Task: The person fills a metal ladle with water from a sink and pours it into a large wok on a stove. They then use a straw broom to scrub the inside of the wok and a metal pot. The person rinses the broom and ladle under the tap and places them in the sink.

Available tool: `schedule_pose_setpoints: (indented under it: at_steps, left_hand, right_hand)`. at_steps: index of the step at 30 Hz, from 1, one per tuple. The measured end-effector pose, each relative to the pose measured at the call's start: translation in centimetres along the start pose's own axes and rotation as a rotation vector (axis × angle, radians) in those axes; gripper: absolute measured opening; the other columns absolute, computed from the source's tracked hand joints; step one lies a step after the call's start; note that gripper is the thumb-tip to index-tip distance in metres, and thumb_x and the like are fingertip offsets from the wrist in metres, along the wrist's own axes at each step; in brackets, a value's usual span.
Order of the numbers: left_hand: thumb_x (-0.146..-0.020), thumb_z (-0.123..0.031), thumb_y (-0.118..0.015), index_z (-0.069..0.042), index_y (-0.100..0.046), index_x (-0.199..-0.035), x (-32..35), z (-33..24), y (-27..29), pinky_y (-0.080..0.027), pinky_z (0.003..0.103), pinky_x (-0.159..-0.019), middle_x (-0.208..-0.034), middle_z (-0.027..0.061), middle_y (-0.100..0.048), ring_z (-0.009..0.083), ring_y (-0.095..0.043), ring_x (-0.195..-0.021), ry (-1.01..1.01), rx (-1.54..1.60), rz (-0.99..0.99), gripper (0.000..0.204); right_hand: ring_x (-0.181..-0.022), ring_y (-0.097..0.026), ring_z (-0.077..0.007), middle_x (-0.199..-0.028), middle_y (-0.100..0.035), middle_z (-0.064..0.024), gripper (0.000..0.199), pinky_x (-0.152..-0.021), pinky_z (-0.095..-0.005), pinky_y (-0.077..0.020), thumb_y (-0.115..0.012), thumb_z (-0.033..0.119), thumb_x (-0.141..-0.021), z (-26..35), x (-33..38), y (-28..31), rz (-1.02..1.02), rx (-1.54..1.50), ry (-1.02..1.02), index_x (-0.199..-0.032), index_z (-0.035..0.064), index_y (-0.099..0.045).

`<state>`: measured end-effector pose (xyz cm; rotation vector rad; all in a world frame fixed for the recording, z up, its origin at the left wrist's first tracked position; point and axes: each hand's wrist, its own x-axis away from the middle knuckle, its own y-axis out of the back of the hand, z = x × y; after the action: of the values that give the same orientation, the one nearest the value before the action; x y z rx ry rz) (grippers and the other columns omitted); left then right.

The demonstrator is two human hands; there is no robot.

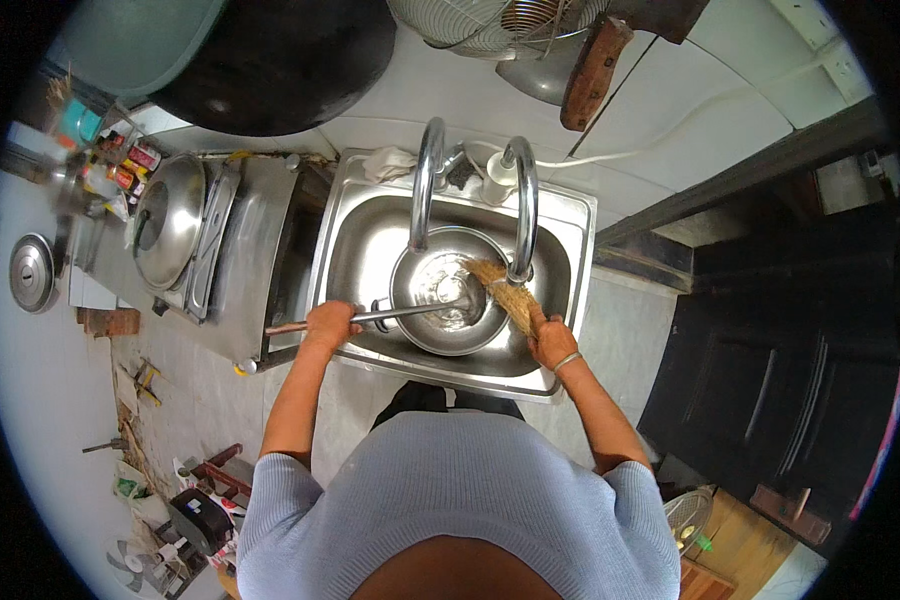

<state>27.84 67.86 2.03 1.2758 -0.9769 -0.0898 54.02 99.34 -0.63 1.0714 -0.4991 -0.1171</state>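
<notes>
My left hand [332, 325] is closed round the long handle of a metal ladle [410, 313], whose wooden end sticks out to the left. Its head lies low inside a round steel pot [407, 270] with some water in it. My right hand [554, 338] grips a straw scrubbing brush [510, 297], its bristles reaching over the pot's right side near the ladle head. The pot stands in a stainless steel sink [346, 250]. Two curved chrome faucets [526, 200] arch over it from the back.
Behind the sink sit a white bottle [497, 180] and a pale cloth [390, 163]. At left is a steel counter [260, 220] with a domed lid [170, 222]. A black wok [280, 60], a cleaver [598, 70] and wire strainers hang above. A dark door [770, 350] is at right.
</notes>
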Motion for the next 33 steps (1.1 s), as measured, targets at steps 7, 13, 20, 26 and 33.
schedule_pose_setpoints:
  at_steps: [7, 13, 20, 26, 33]
  left_hand:
    - [-0.071, -0.016, -0.059, -0.013, -0.064, -0.078, 5.4, -2.8, 5.7, -0.037, 0.035, -0.053, -0.062, 0.0059, -0.050, 0.0220, -0.052, -0.061, -0.115, -0.398, -0.687, 0.009]
    - [-0.078, -0.014, -0.054, -0.013, -0.061, -0.094, 7.3, -4.2, 2.0, -0.045, 0.036, -0.058, -0.075, 0.0076, -0.058, 0.0246, -0.058, -0.073, 0.008, -0.285, -0.374, 0.018]
    - [-0.078, -0.018, -0.060, -0.014, -0.051, -0.115, 9.0, -2.3, -0.1, -0.048, 0.042, -0.068, -0.086, 0.0106, -0.062, 0.0292, -0.060, -0.083, 0.090, 0.063, 0.084, 0.038]
    - [-0.090, -0.020, -0.039, -0.006, -0.059, -0.098, 9.3, -3.3, -1.4, -0.049, 0.042, -0.065, -0.082, 0.0146, -0.062, 0.0312, -0.061, -0.079, 0.132, 0.105, -0.086, 0.026]
    - [-0.087, -0.015, -0.040, -0.008, -0.054, -0.105, 8.1, -5.7, -0.8, -0.049, 0.042, -0.061, -0.082, 0.0155, -0.062, 0.0319, -0.062, -0.076, 0.072, 0.056, -0.131, 0.024]
  right_hand:
    - [-0.075, -0.057, -0.0396, -0.075, -0.059, -0.0257, 0.057, -0.066, -0.0443, -0.0492, -0.060, 0.008, -0.070, -0.2, 1.3, 2.3, 0.079, 0.018, 0.123, -0.123, 0.0026, -0.039]
    - [-0.071, -0.062, -0.0394, -0.077, -0.059, -0.0297, 0.032, -0.063, -0.0447, -0.0515, -0.044, 0.007, -0.079, 1.5, -0.9, -2.0, 0.108, 0.153, 0.027, -0.105, -0.0118, -0.046]
    - [-0.067, -0.059, -0.0392, -0.069, -0.059, -0.0258, 0.053, -0.066, -0.0470, -0.0473, -0.055, 0.016, -0.078, 5.4, 0.0, -1.6, 0.039, -0.182, 0.028, -0.120, -0.0098, -0.036]
    - [-0.071, -0.060, -0.0413, -0.073, -0.057, -0.0277, 0.048, -0.064, -0.0433, -0.0507, -0.051, 0.013, -0.078, 5.5, -1.8, -5.8, 0.344, 0.016, 0.167, -0.118, -0.0095, -0.038]
    - [-0.072, -0.062, -0.0393, -0.088, -0.055, -0.0299, 0.043, -0.063, -0.0429, -0.0518, -0.044, 0.005, -0.080, 4.8, -3.1, -0.6, -0.019, 0.115, -0.065, -0.120, -0.0055, -0.034]
